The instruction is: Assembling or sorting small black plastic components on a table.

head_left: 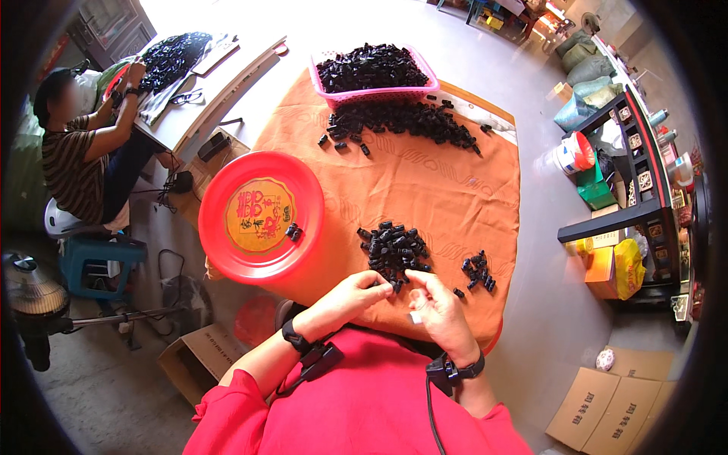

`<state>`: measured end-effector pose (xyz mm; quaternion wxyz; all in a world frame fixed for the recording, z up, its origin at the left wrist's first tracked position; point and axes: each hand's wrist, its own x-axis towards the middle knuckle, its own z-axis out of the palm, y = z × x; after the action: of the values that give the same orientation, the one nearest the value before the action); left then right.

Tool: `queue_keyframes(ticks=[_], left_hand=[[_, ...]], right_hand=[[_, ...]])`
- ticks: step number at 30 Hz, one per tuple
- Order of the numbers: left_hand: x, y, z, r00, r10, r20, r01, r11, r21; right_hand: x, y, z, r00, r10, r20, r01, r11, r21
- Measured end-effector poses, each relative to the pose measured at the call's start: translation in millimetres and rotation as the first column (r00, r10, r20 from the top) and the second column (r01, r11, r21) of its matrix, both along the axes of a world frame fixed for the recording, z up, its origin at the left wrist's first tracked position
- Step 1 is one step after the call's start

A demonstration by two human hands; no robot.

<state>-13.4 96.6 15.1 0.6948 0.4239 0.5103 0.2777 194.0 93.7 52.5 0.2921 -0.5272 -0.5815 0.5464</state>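
Note:
My left hand point(350, 297) is at the near edge of a pile of small black cylindrical plastic pieces point(394, 250) on the orange cloth. Its thumb and fingers pinch together, with a small black piece point(396, 287) at their tips. Facing it, my right hand point(442, 312) has its fingers curled inward and the fingertips close to the same pile; anything between them is hidden. A small white patch point(415, 317) shows beside its fingers. A smaller group of black pieces point(478, 271) lies to the right of the pile. Both wrists wear black bands.
An orange-covered table point(326, 171) bears a pink basket point(432, 85) of black pieces, with more spilled in front. Left stands a round red lid or tray point(220, 227) with a few pieces. A co-worker point(83, 152) sits at another table. Cardboard boxes point(607, 409) lie at right.

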Motion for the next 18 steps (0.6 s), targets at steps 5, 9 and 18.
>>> queue_keyframes(ticks=[5,9,18], left_hand=[[-3.6,-1.7,21.5,0.912,0.007,0.409,0.102,0.964,-0.244],[-4.0,-0.3,15.9,0.831,0.055,0.553,0.150,0.936,-0.318],[6.8,-0.2,21.4,0.718,0.314,0.621,-0.037,0.909,-0.416]], right_hand=[[-2.8,5.1,9.0,0.981,0.171,0.092,-0.186,0.963,0.197],[2.3,4.1,13.5,0.986,0.169,-0.015,-0.166,0.979,0.120],[0.0,4.2,25.1,0.982,-0.062,-0.176,0.055,0.998,-0.041]])
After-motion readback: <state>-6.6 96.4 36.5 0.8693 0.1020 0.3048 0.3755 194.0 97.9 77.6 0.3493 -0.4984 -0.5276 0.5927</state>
